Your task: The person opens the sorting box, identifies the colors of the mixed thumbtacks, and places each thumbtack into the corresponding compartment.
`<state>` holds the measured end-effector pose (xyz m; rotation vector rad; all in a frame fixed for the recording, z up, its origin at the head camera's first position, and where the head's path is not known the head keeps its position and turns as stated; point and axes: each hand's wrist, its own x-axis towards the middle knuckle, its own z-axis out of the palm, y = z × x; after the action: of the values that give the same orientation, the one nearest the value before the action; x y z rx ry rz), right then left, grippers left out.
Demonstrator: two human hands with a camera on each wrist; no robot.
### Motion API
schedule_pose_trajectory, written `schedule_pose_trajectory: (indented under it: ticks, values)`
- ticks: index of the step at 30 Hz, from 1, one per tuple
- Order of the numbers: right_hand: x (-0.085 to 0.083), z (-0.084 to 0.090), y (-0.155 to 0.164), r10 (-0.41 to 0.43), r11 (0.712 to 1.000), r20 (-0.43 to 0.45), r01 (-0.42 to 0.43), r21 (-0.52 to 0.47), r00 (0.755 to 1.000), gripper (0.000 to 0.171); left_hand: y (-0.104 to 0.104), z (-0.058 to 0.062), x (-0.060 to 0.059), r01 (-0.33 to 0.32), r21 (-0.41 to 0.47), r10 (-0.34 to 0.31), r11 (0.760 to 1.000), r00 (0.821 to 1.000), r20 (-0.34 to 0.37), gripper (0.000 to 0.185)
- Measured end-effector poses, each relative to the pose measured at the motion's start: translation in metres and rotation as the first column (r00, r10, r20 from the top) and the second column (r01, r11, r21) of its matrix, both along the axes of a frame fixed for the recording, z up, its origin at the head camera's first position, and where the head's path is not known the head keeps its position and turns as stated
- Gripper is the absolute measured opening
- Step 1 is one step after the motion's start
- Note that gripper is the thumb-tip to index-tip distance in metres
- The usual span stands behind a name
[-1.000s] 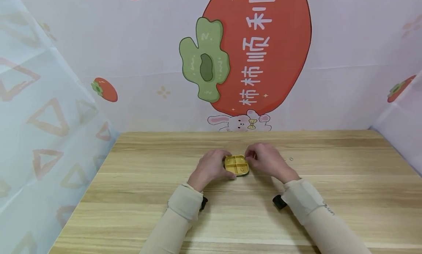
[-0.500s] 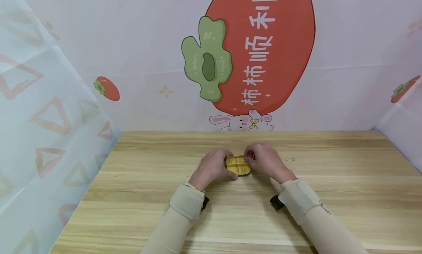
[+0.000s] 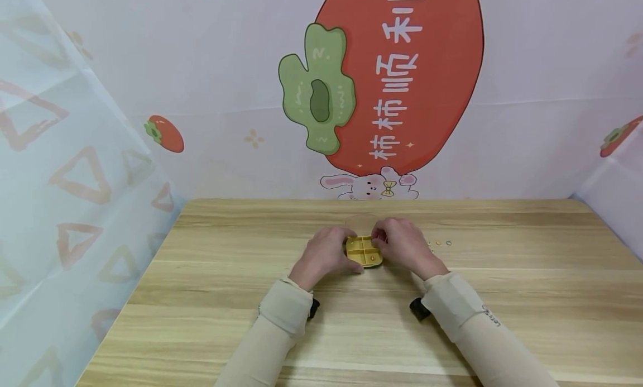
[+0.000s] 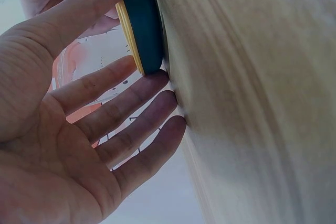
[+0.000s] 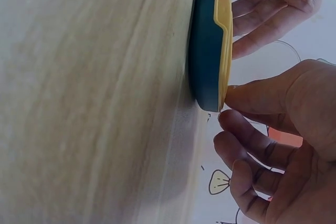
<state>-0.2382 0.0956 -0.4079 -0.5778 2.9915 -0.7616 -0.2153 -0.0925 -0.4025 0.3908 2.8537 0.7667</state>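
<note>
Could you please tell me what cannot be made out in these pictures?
Rear right compartment of the yellow-and-teal divided box: head view, partly covered by the right hand.
What the loose pieces are: head view, too small.
The box's contents: both wrist views, hidden by its side.

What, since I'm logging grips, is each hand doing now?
Left hand: holding the box.
Right hand: curled at the box's edge; can't tell whether it holds anything.

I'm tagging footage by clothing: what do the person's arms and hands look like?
Long cream sleeves end in wide pale cuffs; the right sleeve bears dark lettering. A black device shows at each wrist. The left hand and right hand are ungloved.
</note>
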Motion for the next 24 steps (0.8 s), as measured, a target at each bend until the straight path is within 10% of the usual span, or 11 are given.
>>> schedule_pose_trajectory:
  ticks: [24]
  values:
    - [-0.0007, -0.0025, -0.0008, -0.011, 1.000, -0.014, 0.011, 0.018, 1.000, 0.004, 0.0003, 0.0014, 0.0006, 0.005, 0.006, -0.005, 1.000, 1.000, 0.003, 0.072]
